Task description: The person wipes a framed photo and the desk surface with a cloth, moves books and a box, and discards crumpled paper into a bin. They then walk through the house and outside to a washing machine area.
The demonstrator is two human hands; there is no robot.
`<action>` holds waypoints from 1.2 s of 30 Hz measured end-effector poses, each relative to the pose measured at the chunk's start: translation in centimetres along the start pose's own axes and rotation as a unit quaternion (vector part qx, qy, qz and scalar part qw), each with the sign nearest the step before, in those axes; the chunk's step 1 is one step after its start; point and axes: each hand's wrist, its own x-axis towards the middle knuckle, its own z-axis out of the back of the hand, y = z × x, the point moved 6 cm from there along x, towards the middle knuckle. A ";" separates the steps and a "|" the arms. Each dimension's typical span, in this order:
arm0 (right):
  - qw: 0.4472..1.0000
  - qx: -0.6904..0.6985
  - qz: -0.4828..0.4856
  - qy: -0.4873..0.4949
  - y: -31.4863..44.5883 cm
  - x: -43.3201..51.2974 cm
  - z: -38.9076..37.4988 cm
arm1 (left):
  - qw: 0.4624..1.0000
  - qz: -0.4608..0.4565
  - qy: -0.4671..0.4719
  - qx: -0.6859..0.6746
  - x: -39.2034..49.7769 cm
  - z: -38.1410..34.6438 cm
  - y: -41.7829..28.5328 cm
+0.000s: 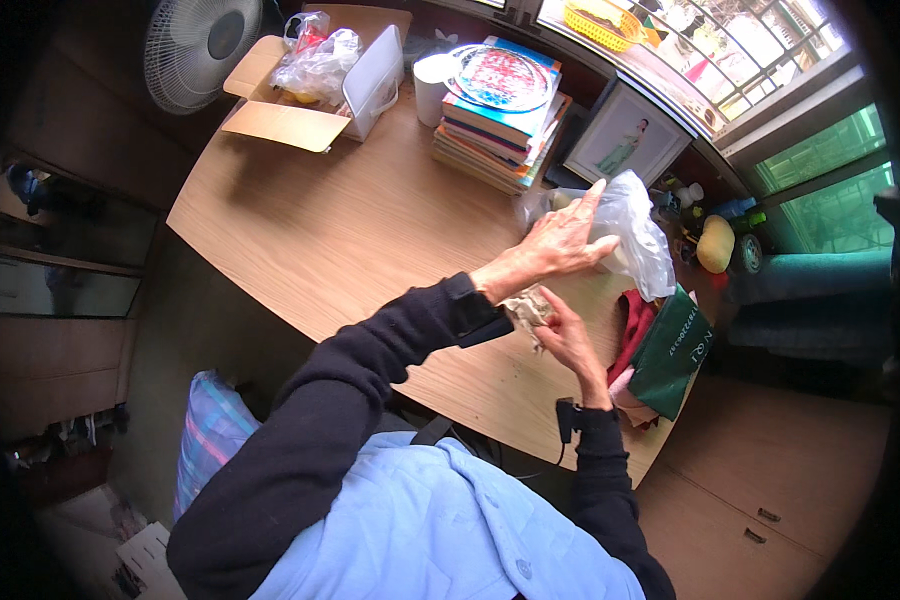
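Note:
My left hand (559, 244) reaches over the wooden desk (330, 225), its fingers spread against or just above a translucent white plastic bag (634, 240); whether it touches the bag is unclear. Nearer to me, my right hand (570, 334) grips a crumpled, beige-grey cloth (529, 307), which is partly hidden by my left wrist. A dark green bag (671, 356) with writing lies by the desk's right edge, with dark red cloth (634, 326) and pink cloth (634, 401) beside it. Small dark specks show on the desk below the held cloth.
An open cardboard box (289, 127) with plastic bags, a white container (431, 90) and a stack of books (495, 127) topped by a round patterned item stand along the far side. A framed picture (630, 135) leans by the window. A fan (202, 52) is at the far left.

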 end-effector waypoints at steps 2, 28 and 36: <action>0.995 0.099 -0.024 -0.020 1.8 -1.4 0.5 | 0.998 -0.048 0.019 -0.030 -2.3 3.6 1.6; 0.858 0.229 0.010 -0.460 8.4 19.3 4.6 | 0.956 0.229 -0.004 -0.184 8.2 15.6 30.3; 0.856 0.230 -0.007 -0.464 6.3 23.5 5.6 | 0.940 0.221 0.059 -0.253 8.9 13.1 30.4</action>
